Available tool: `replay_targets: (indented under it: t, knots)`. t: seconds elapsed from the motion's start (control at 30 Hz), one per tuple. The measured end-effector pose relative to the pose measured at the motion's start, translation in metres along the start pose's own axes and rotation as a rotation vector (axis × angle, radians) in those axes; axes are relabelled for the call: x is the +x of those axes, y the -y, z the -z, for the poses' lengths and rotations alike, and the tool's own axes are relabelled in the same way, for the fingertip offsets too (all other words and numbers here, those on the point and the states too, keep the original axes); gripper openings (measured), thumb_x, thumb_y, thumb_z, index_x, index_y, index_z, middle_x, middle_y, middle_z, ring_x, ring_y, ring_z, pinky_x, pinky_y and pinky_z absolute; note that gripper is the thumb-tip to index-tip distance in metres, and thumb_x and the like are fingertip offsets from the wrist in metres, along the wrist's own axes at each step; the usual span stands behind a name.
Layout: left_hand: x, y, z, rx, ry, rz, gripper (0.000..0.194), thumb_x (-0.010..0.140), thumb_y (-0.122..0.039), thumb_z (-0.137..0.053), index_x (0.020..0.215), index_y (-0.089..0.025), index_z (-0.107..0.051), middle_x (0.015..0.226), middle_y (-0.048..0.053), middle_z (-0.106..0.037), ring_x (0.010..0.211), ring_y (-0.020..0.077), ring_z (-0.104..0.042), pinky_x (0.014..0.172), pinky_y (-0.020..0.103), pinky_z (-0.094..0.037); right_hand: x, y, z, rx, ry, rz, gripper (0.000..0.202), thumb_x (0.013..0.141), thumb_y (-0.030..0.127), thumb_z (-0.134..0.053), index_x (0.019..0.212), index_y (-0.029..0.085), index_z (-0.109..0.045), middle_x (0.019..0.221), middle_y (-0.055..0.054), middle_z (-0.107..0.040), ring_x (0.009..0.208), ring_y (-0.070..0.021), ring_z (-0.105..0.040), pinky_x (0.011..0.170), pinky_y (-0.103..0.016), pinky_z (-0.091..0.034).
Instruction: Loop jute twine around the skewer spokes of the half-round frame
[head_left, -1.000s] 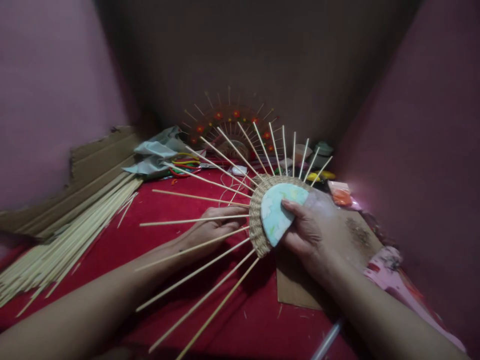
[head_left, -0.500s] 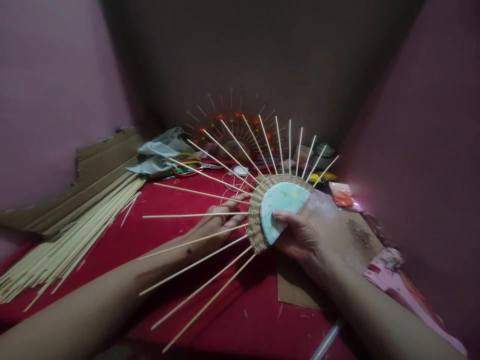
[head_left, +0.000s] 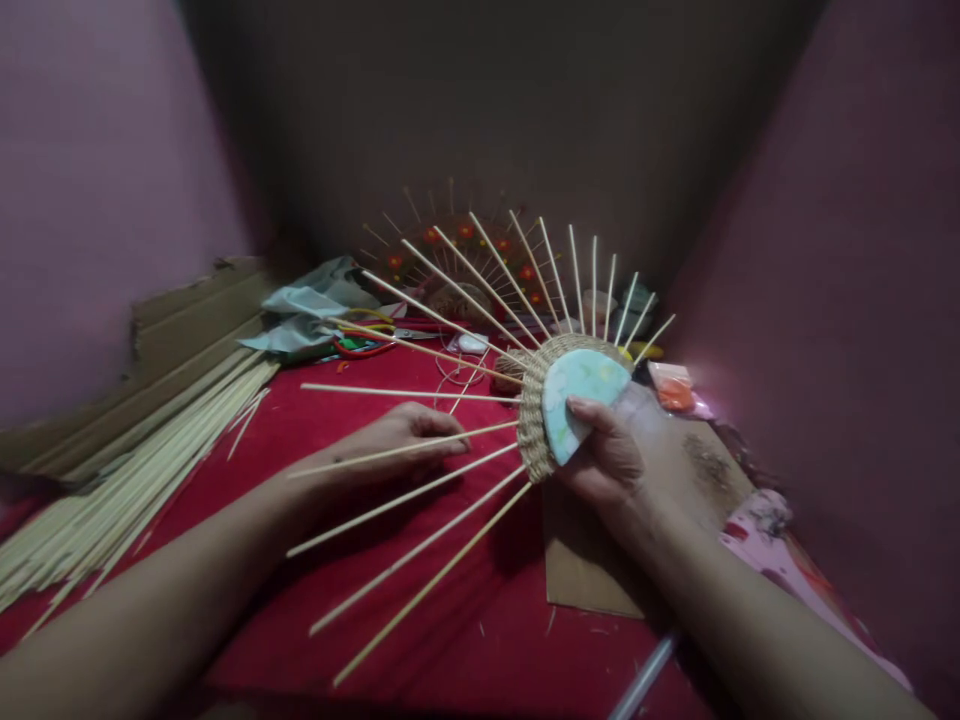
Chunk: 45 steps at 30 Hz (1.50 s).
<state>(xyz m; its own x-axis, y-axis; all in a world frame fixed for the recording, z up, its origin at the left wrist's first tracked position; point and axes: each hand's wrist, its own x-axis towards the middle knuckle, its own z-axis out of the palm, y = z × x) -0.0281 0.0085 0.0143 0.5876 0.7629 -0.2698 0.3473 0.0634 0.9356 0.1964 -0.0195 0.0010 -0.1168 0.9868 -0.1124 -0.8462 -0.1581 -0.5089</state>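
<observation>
My right hand [head_left: 611, 455] grips a half-round fan piece by its pale blue, patterned centre [head_left: 581, 395], thumb on top. Around that centre runs a woven, braided band [head_left: 534, 425], from which thin pale sticks [head_left: 412, 395] spread out to the left and upward. Behind the lower left sticks is my left hand [head_left: 420, 435], its fingers curled together near the woven band but apart from it. Whether it pinches a strand cannot be made out. A thin cord [head_left: 459, 372] lies just beyond it on the red cloth [head_left: 405, 620].
Loose sticks [head_left: 150, 480] and cardboard [head_left: 195, 315] lie at left. Scissors [head_left: 409, 335] and bluish cloth [head_left: 307, 305] are behind. A flower-decorated fan [head_left: 465, 240] stands at the back. At right are a brown board [head_left: 592, 570], an orange packet [head_left: 673, 385] and a clear tube [head_left: 645, 680].
The fan piece and my right hand have shifted slightly right and up. My left hand has moved away from the woven band, and its fingers have curled in.
</observation>
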Motion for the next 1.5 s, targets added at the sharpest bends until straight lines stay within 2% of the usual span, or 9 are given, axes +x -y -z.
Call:
replay_targets:
  t: [0.13, 0.27, 0.43, 0.67, 0.93, 1.1, 1.2, 1.33, 1.5]
  knots:
    - [-0.009, -0.007, 0.042, 0.157, -0.145, -0.024, 0.030, 0.072, -0.044, -0.069, 0.077, -0.014, -0.068, 0.059, -0.001, -0.055, 0.049, 0.0067, -0.045, 0.045, 0.018, -0.036, 0.004, 0.003, -0.001, 0.010, -0.048, 0.066, 0.039, 0.058, 0.001, -0.066, 0.091, 0.021, -0.067, 0.078, 0.001, -0.074, 0.069, -0.0148, -0.068, 0.070, -0.029, -0.057]
    - [-0.016, -0.003, 0.075, 0.029, -0.302, -0.161, 0.022, 0.071, -0.039, -0.071, 0.071, -0.017, -0.068, 0.055, -0.002, -0.050, 0.047, 0.0053, -0.041, 0.041, 0.016, -0.033, 0.006, 0.003, -0.002, 0.002, -0.067, 0.120, 0.047, 0.059, -0.002, -0.064, 0.098, 0.023, -0.066, 0.079, 0.003, -0.073, 0.072, -0.0145, -0.068, 0.073, -0.028, -0.057]
    - [-0.028, -0.001, 0.089, 0.095, -0.186, -0.300, 0.023, 0.077, -0.039, -0.064, 0.065, -0.019, -0.067, 0.060, 0.001, -0.055, 0.049, 0.0076, -0.045, 0.041, 0.018, -0.037, 0.008, 0.004, -0.005, -0.013, -0.135, 0.190, 0.058, 0.060, -0.007, -0.062, 0.105, 0.028, -0.064, 0.078, 0.006, -0.072, 0.069, -0.0127, -0.067, 0.069, -0.026, -0.057]
    - [-0.028, -0.002, 0.097, 0.304, -0.098, -0.211, 0.019, 0.075, -0.032, -0.068, 0.090, -0.022, -0.074, 0.063, 0.001, -0.061, 0.053, 0.0094, -0.051, 0.050, 0.020, -0.044, 0.010, 0.012, -0.006, -0.018, -0.177, 0.259, 0.053, 0.062, -0.005, -0.061, 0.104, 0.028, -0.063, 0.074, 0.007, -0.070, 0.065, -0.0119, -0.065, 0.068, -0.027, -0.058]
    - [-0.018, -0.003, 0.088, 0.550, -0.006, -0.121, 0.029, 0.080, -0.037, -0.059, 0.098, -0.020, -0.073, 0.083, 0.006, -0.071, 0.073, 0.0164, -0.062, 0.067, 0.025, -0.049, 0.011, 0.017, -0.002, 0.055, -0.176, 0.199, 0.036, 0.063, -0.002, -0.064, 0.091, 0.021, -0.064, 0.079, 0.001, -0.072, 0.074, -0.0140, -0.067, 0.073, -0.028, -0.058]
    - [-0.002, 0.011, 0.057, 0.714, -0.099, -0.227, 0.027, 0.083, -0.037, -0.054, 0.091, -0.020, -0.074, 0.090, 0.005, -0.071, 0.083, 0.0181, -0.063, 0.077, 0.025, -0.048, 0.002, 0.013, -0.008, 0.088, -0.140, 0.138, 0.038, 0.064, 0.001, -0.064, 0.097, 0.019, -0.064, 0.085, -0.001, -0.073, 0.077, -0.0144, -0.067, 0.080, -0.030, -0.056]
    - [-0.001, 0.007, 0.041, 0.802, -0.093, -0.308, 0.034, 0.086, -0.043, -0.048, 0.092, -0.020, -0.073, 0.094, 0.006, -0.068, 0.084, 0.0180, -0.062, 0.080, 0.026, -0.048, -0.002, 0.006, -0.010, 0.065, -0.089, 0.137, 0.041, 0.063, 0.001, -0.066, 0.098, 0.022, -0.064, 0.084, 0.002, -0.073, 0.077, -0.0133, -0.066, 0.079, -0.027, -0.055]
    - [-0.009, -0.005, 0.036, 0.618, -0.135, -0.351, 0.043, 0.083, -0.046, -0.054, 0.119, -0.024, -0.062, 0.115, 0.007, -0.061, 0.094, 0.0193, -0.059, 0.080, 0.028, -0.049, -0.004, -0.001, -0.010, 0.035, -0.035, 0.113, 0.036, 0.060, 0.004, -0.069, 0.091, 0.023, -0.066, 0.073, 0.004, -0.071, 0.071, -0.0127, -0.066, 0.073, -0.026, -0.055]
    - [-0.016, -0.016, 0.013, 0.081, -0.027, -0.180, 0.044, 0.084, -0.040, -0.058, 0.124, -0.020, -0.058, 0.079, 0.005, -0.066, 0.054, 0.0102, -0.051, 0.049, 0.022, -0.043, -0.002, -0.005, -0.008, 0.001, -0.049, 0.106, 0.032, 0.059, 0.004, -0.068, 0.085, 0.023, -0.066, 0.070, 0.005, -0.070, 0.072, -0.0140, -0.066, 0.076, -0.029, -0.055]
